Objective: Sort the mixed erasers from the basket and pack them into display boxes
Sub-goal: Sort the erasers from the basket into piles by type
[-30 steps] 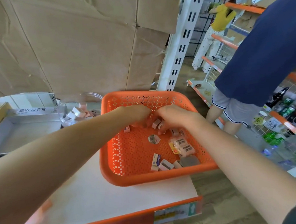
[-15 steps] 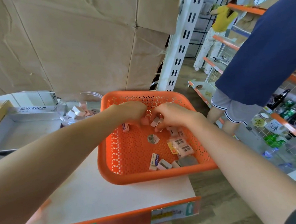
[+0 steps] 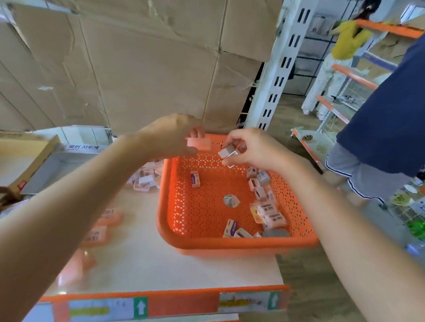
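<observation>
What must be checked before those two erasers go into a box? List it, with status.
1. Left hand pinches pink eraser: ok.
2. Right hand pinches white eraser: ok.
3. Both held above orange basket: ok.
4. Grey display box open on top: ok.
5. Which box suits each eraser: cannot tell.
6. Basket emptied: not ok, loose erasers remain.
</observation>
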A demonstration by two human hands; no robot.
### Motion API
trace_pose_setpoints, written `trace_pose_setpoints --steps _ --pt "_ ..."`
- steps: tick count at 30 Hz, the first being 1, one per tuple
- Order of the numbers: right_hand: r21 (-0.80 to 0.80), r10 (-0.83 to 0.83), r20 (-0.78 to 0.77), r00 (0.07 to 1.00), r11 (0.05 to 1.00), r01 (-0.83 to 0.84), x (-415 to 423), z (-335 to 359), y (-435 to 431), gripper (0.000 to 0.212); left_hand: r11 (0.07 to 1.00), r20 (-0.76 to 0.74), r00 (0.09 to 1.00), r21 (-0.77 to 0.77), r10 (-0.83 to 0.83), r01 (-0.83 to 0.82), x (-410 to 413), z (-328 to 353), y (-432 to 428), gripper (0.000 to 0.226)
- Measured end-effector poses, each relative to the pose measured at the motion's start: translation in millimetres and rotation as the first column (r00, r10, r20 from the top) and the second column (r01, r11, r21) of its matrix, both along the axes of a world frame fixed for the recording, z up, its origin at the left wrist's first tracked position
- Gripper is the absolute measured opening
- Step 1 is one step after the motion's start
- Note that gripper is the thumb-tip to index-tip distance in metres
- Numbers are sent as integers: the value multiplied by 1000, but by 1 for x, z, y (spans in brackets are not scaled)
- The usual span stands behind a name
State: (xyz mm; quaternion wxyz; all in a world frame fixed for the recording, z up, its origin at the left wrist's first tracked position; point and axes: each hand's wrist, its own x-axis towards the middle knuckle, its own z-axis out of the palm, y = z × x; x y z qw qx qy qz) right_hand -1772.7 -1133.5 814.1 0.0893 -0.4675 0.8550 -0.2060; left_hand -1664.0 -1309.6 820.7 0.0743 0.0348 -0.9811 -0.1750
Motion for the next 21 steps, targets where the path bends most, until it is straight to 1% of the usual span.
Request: trace_pose_setpoints --steps 4,7,11,13,15,19,21 --pt "-34 36 14 999 999 -36 14 3 -18 29 998 -106 993 -26 46 -49 29 3 -19 30" --pt "-144 72 55 996 987 -63 24 1 -38 27 995 -164 982 -13 98 -102 55 0 -36 27" --pt "-278 92 52 994 958 -74 48 -3 -73 26 990 -185 973 7 136 -138 90 -7 -65 28" --pt "-318 93 66 993 946 -68 60 -4 -92 25 988 -187 971 13 151 -151 105 -10 -80 27" --pt "-294 82 63 995 954 -60 69 -7 -111 26 990 -190 971 6 142 -143 117 -13 -95 27" --pt "-155 14 -40 999 988 -20 82 -18 -140 27 992 -158 979 25 128 -126 137 -17 -118 28" --pt "-100 -20 -47 999 995 15 86 -22 -147 25 993 -142 983 42 115 -110 147 -18 -126 28"
